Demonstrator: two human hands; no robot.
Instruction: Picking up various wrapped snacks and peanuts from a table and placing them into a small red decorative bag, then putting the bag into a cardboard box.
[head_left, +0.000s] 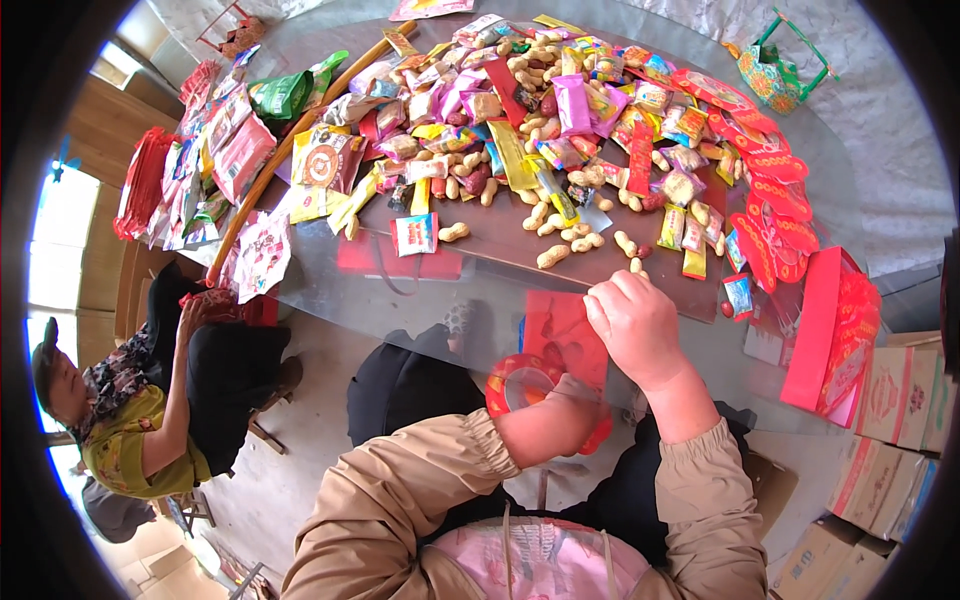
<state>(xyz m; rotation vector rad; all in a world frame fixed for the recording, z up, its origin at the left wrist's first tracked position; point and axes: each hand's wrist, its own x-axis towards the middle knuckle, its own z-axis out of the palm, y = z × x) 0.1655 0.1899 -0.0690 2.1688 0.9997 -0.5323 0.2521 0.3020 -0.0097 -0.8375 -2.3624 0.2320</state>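
Note:
Below the near edge of the glass tabletop, my left hand [568, 412] is closed at the side of a red paper gift box [510, 372] with a gold pattern and a round opening. My right hand [637, 325] is over the table edge, its fingers bunched together. A tan peanut tip [637, 267] shows just beyond these fingers; whether they grip it is hidden. Past it spreads a big heap of wrapped sweets [590, 105] and loose peanuts [552, 257]. A blue-and-white packet [414, 235] lies at the heap's near side.
Red flattened gift boxes [770, 220] line the table's right side, beside a red box [815, 330]. A wooden stick [290, 140] separates the heap from bags at left. A green-handled basket [780, 75] stands at far right. Cartons [885, 470] are at right; another person [150, 420] sits at left.

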